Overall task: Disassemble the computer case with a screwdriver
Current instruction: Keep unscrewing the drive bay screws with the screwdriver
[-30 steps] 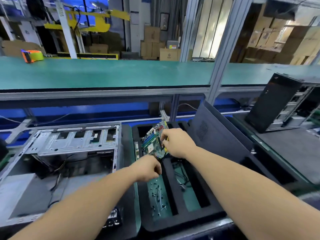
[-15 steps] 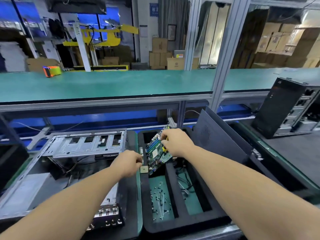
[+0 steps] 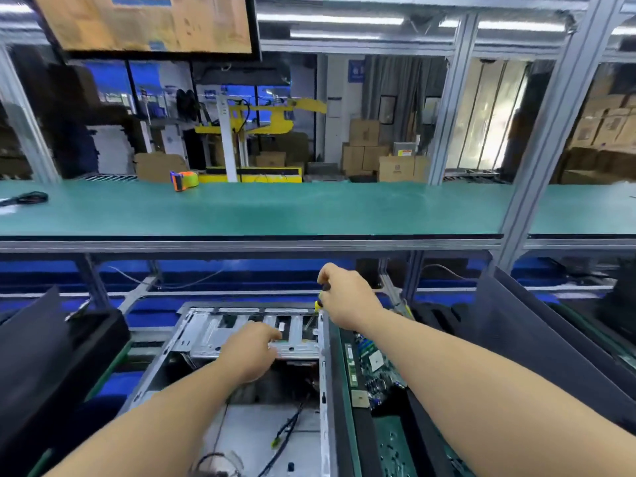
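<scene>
Right hand (image 3: 347, 297) grips screwdriver (image 3: 320, 297), now back over case (image 3: 254, 339); left hand (image 3: 253, 352) rests loosely on drive cage; motherboard (image 3: 373, 366) parked in tray — next screw.

Two bare forearms come into view from the bottom edge, one on each side. No sleeve shows on either arm up to the edge of the picture. The left hand (image 3: 249, 352) and the right hand (image 3: 347, 297) are also bare, with no glove. On the wrists and the fingers (image 3: 275, 333) that show, no watch, band or ring is seen.
</scene>
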